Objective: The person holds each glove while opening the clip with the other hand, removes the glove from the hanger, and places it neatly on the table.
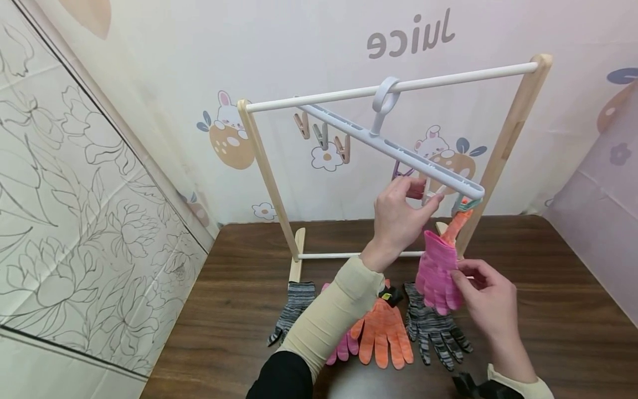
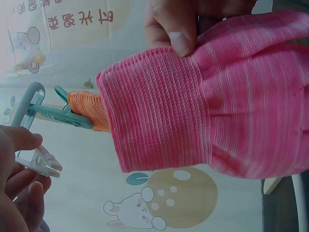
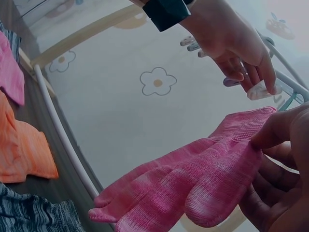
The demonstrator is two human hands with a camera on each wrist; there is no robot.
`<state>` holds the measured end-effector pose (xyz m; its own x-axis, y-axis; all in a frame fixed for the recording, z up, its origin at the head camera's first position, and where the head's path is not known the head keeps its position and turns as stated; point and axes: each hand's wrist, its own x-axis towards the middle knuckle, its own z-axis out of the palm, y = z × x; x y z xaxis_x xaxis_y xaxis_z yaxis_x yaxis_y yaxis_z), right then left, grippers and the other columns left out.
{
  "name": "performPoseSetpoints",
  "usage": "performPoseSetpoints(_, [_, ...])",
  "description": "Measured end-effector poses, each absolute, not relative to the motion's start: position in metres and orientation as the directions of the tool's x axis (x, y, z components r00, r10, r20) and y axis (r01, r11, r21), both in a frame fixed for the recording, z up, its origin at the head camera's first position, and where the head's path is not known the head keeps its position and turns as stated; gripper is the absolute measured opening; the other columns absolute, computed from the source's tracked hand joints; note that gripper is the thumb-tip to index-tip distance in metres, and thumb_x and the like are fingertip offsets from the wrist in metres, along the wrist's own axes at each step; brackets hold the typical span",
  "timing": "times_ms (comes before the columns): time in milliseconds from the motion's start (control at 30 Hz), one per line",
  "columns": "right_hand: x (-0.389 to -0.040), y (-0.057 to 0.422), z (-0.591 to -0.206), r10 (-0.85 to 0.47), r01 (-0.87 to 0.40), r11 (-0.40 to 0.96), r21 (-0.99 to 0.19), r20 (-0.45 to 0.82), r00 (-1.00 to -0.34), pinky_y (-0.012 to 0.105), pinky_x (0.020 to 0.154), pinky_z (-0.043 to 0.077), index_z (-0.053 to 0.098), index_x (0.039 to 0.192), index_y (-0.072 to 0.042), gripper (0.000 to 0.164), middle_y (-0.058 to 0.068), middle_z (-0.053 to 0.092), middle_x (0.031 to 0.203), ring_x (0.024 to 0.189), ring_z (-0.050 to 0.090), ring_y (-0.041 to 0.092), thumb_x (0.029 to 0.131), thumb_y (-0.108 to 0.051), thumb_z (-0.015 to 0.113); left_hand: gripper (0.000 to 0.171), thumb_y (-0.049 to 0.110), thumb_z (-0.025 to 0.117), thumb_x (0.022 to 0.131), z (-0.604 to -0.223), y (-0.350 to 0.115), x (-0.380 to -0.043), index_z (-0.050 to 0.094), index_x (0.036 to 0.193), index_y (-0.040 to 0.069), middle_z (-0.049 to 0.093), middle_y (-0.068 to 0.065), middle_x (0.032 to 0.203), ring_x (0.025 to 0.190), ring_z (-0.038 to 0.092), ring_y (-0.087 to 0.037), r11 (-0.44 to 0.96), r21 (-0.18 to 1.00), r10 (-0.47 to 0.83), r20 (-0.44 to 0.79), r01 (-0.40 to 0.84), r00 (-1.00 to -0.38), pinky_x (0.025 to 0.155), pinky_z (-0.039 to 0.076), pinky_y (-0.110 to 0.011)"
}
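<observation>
My left hand (image 1: 399, 217) pinches a white clothespin (image 2: 44, 164) under the near right end of the pale hanger bar (image 1: 344, 124). The clothespin's jaws point toward a pink knit glove (image 1: 438, 271) and stand apart from it. My right hand (image 1: 490, 296) grips that glove by its side, near the cuff, between thumb and fingers. In the left wrist view the glove's cuff (image 2: 154, 111) faces the clothespin. At the bar's end, a green clothespin (image 2: 63, 115) holds an orange glove (image 1: 456, 227), partly hidden behind the pink one.
The hanger hooks over the white rod (image 1: 458, 79) of a wooden rack (image 1: 515, 133). Several other clothespins (image 1: 321, 136) hang along it. On the brown table (image 1: 214, 327) lie grey striped gloves (image 1: 438, 335), another orange glove (image 1: 382, 332) and a pink one (image 1: 344, 349).
</observation>
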<state>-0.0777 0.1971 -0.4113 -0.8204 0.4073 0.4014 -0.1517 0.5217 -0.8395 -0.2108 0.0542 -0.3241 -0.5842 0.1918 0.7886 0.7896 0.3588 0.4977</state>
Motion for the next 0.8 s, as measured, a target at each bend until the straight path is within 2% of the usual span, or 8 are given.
performPoseSetpoints(400, [-0.073, 0.208, -0.413, 0.387, -0.133, 0.557, -0.82, 0.397, -0.832, 0.006, 0.069, 0.046, 0.071, 0.102, 0.0, 0.015, -0.023, 0.061, 0.087, 0.078, 0.058, -0.007, 0.087, -0.001, 0.074, 0.028, 0.026, 0.081, 0.084, -0.325, 0.053, -0.212, 0.069, 0.103, 0.008, 0.068, 0.001, 0.09, 0.083, 0.063, -0.001, 0.367, 0.502, 0.181, 0.787, 0.783, -0.589, 0.078, 0.044, -0.012])
performPoseSetpoints(800, [-0.072, 0.225, -0.417, 0.444, -0.024, 0.577, -0.816, 0.339, -0.83, 0.005, 0.065, 0.044, 0.071, 0.105, -0.002, 0.016, -0.03, 0.057, 0.084, 0.075, 0.054, -0.008, 0.09, -0.007, 0.073, 0.028, 0.022, 0.082, 0.084, -0.326, 0.051, -0.212, 0.069, 0.104, 0.006, 0.068, -0.001, 0.09, 0.083, 0.064, -0.004, 0.327, 0.506, 0.172, 0.799, 0.798, -0.577, 0.079, 0.048, -0.016])
